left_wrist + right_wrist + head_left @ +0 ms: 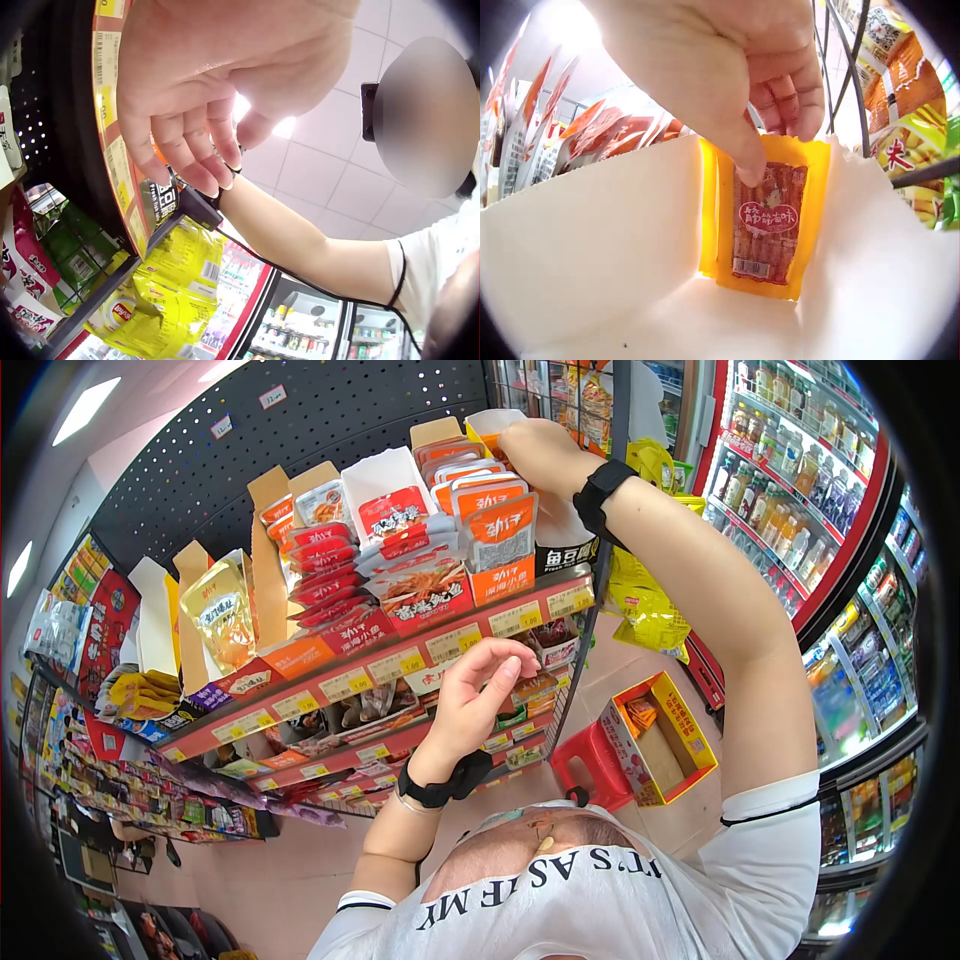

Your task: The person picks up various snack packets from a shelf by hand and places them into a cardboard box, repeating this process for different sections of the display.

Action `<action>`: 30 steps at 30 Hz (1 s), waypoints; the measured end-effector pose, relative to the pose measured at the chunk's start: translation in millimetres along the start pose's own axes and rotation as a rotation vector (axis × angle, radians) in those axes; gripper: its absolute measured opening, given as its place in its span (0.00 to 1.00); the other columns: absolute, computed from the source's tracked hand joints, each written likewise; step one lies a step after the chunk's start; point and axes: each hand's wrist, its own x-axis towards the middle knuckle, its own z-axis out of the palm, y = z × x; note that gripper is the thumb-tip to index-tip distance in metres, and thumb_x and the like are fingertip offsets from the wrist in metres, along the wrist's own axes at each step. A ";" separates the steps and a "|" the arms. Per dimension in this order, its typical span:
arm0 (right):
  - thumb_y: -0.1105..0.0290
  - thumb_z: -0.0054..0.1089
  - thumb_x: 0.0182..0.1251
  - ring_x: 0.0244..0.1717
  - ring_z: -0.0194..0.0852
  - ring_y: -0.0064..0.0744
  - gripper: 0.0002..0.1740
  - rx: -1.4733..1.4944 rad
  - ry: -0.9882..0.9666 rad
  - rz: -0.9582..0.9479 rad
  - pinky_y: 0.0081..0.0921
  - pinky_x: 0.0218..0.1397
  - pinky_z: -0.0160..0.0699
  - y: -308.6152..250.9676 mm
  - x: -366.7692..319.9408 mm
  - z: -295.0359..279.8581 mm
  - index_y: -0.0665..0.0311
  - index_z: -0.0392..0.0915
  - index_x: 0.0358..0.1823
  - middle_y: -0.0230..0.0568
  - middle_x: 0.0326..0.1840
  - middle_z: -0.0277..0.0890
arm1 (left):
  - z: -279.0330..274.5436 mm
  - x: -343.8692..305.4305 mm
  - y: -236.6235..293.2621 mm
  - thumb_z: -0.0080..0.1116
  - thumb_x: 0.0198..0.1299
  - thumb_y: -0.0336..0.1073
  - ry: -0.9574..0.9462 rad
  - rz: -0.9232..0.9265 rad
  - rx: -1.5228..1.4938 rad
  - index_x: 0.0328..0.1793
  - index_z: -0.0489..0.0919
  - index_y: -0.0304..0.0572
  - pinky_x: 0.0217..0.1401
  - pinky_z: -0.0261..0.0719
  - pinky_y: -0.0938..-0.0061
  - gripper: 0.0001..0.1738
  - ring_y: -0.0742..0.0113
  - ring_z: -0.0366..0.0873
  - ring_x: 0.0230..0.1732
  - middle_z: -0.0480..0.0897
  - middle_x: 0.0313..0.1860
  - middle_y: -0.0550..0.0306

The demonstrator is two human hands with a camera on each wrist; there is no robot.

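In the right wrist view my right hand (727,67) pinches the top of a yellow-edged snack packet (769,217) inside a white-walled box (592,247). Another yellow edge shows just behind that packet. From the head view, the right hand (548,455) reaches into the box at the right end of the top shelf. My left hand (475,695) is held in front of the shelf's price labels (450,643), fingers loosely bent, holding nothing. The left wrist view shows the same left hand (225,82) with relaxed fingers.
Boxes of orange packets (500,530) and red packets (325,575) line the top shelf. Yellow bags (645,600) hang at its right end. On the floor stand a yellow-red box (675,745) and a red stool (592,765). Drink fridges (800,470) are at the right.
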 end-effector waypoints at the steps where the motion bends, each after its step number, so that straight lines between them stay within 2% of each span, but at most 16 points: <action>1: 0.74 0.58 0.49 0.36 0.79 0.48 0.06 -0.025 0.049 -0.033 0.36 0.37 0.79 -1.0 -2.3 -2.4 0.68 0.79 0.28 0.49 0.30 0.79 | 0.0 -0.3 -0.4 0.47 0.66 0.32 0.001 0.002 -0.006 0.46 0.74 0.33 0.52 0.73 0.72 0.10 0.69 0.75 0.44 0.78 0.40 0.55; 6: 0.74 0.56 0.52 0.35 0.79 0.49 0.05 -0.088 0.054 -0.094 0.36 0.36 0.79 -2.8 -9.4 -19.5 0.68 0.78 0.27 0.48 0.30 0.78 | 0.6 2.8 -3.7 0.49 0.66 0.34 0.011 -0.006 -0.058 0.47 0.74 0.35 0.52 0.72 0.76 0.11 0.73 0.74 0.45 0.78 0.42 0.59; 8: 0.75 0.52 0.55 0.34 0.79 0.49 0.05 0.045 -0.141 0.095 0.38 0.34 0.79 -8.8 -12.3 -34.9 0.68 0.74 0.32 0.50 0.30 0.78 | 2.5 6.8 -5.0 0.49 0.66 0.34 0.012 -0.006 -0.102 0.47 0.74 0.35 0.53 0.71 0.76 0.10 0.73 0.74 0.46 0.77 0.43 0.59; 9: 0.75 0.52 0.55 0.34 0.79 0.49 0.05 0.045 -0.141 0.096 0.38 0.34 0.79 -9.1 -14.9 -41.5 0.68 0.74 0.32 0.50 0.30 0.78 | 3.5 9.1 -5.4 0.49 0.66 0.34 0.012 -0.007 -0.103 0.47 0.74 0.35 0.53 0.71 0.76 0.10 0.73 0.74 0.46 0.77 0.43 0.59; 12: 0.76 0.51 0.57 0.35 0.79 0.49 0.09 -0.163 0.074 0.009 0.40 0.33 0.77 -11.2 -27.0 -72.4 0.67 0.66 0.39 0.51 0.30 0.77 | 5.6 16.8 -6.9 0.48 0.66 0.33 0.028 -0.008 -0.077 0.47 0.74 0.34 0.54 0.73 0.72 0.10 0.69 0.76 0.47 0.79 0.44 0.54; 13: 0.76 0.51 0.57 0.35 0.79 0.49 0.09 -0.165 0.074 0.007 0.40 0.33 0.77 -12.3 -31.0 -83.7 0.67 0.66 0.39 0.51 0.30 0.77 | 6.0 19.6 -7.6 0.49 0.66 0.34 0.015 -0.027 -0.098 0.49 0.74 0.35 0.55 0.72 0.73 0.11 0.69 0.75 0.48 0.78 0.45 0.56; 17: 0.73 0.57 0.53 0.33 0.80 0.46 0.09 -0.204 0.519 -0.066 0.35 0.34 0.79 -6.3 -45.9 -115.6 0.68 0.72 0.35 0.50 0.27 0.78 | 8.9 29.3 -11.0 0.52 0.64 0.33 -0.016 -0.117 -0.173 0.56 0.70 0.35 0.59 0.70 0.71 0.16 0.67 0.73 0.53 0.75 0.51 0.55; 18: 0.75 0.53 0.55 0.36 0.75 0.50 0.08 -0.085 0.229 0.147 0.38 0.38 0.73 -29.0 -59.9 -158.9 0.68 0.68 0.36 0.52 0.30 0.75 | 11.4 31.5 -10.4 0.52 0.64 0.33 -0.016 -0.116 -0.176 0.56 0.70 0.35 0.59 0.70 0.71 0.16 0.67 0.73 0.53 0.75 0.51 0.55; 20: 0.75 0.53 0.54 0.35 0.76 0.50 0.08 -0.060 0.204 0.188 0.39 0.36 0.73 -57.8 -81.0 -198.5 0.68 0.68 0.36 0.53 0.29 0.75 | 17.2 35.7 -7.4 0.56 0.61 0.34 -0.032 -0.112 -0.213 0.65 0.63 0.36 0.62 0.68 0.69 0.27 0.63 0.70 0.58 0.71 0.58 0.52; 22: 0.76 0.53 0.53 0.33 0.76 0.51 0.09 -0.035 0.177 0.231 0.39 0.34 0.73 -52.4 -88.6 -203.1 0.68 0.68 0.36 0.53 0.27 0.75 | 19.4 38.9 -9.3 0.57 0.60 0.38 -0.069 -0.091 -0.229 0.68 0.59 0.37 0.61 0.69 0.68 0.32 0.62 0.69 0.61 0.69 0.61 0.51; 23: 0.76 0.54 0.54 0.34 0.77 0.50 0.08 0.203 -0.001 0.104 0.38 0.36 0.74 -34.9 -93.8 -200.0 0.68 0.69 0.36 0.52 0.28 0.75 | 20.5 40.1 -10.2 0.57 0.60 0.41 -0.105 -0.069 -0.241 0.71 0.55 0.39 0.61 0.69 0.67 0.37 0.61 0.67 0.63 0.66 0.63 0.51; 24: 0.76 0.54 0.55 0.36 0.77 0.49 0.07 0.441 -0.179 -0.023 0.38 0.37 0.75 -24.7 -97.6 -198.3 0.68 0.70 0.35 0.50 0.29 0.76 | 21.6 41.1 -6.3 0.64 0.54 0.37 -0.136 -0.137 -0.403 0.73 0.49 0.37 0.67 0.63 0.65 0.45 0.59 0.63 0.66 0.61 0.67 0.48; 25: 0.76 0.54 0.55 0.36 0.77 0.49 0.07 0.440 -0.179 -0.018 0.38 0.37 0.75 -28.1 -101.2 -199.1 0.68 0.70 0.35 0.50 0.29 0.76 | 23.9 41.1 -5.9 0.64 0.54 0.37 -0.140 -0.140 -0.404 0.73 0.49 0.37 0.67 0.63 0.65 0.45 0.59 0.63 0.66 0.61 0.67 0.48; 27: 0.74 0.56 0.56 0.36 0.76 0.50 0.08 0.224 -0.417 -0.213 0.38 0.39 0.73 -43.8 -110.9 -202.1 0.69 0.71 0.35 0.51 0.29 0.75 | 29.4 39.7 -5.4 0.68 0.50 0.39 -0.246 0.003 -0.403 0.73 0.49 0.38 0.68 0.62 0.64 0.49 0.57 0.59 0.68 0.59 0.68 0.49; 29: 0.73 0.58 0.51 0.32 0.77 0.53 0.08 0.209 -0.413 -0.296 0.37 0.35 0.76 -55.3 -114.1 -192.1 0.72 0.74 0.31 0.54 0.28 0.76 | 33.4 32.4 7.3 0.70 0.47 0.40 -0.319 -0.036 -0.439 0.73 0.49 0.38 0.65 0.65 0.62 0.52 0.56 0.57 0.70 0.59 0.69 0.50; 30: 0.71 0.59 0.55 0.36 0.75 0.53 0.11 0.171 -0.468 -0.287 0.40 0.39 0.72 -58.9 -116.6 -185.8 0.68 0.72 0.37 0.51 0.29 0.76 | 32.0 27.7 12.1 0.70 0.46 0.44 -0.414 -0.129 -0.449 0.72 0.51 0.38 0.62 0.69 0.59 0.51 0.52 0.59 0.69 0.60 0.68 0.48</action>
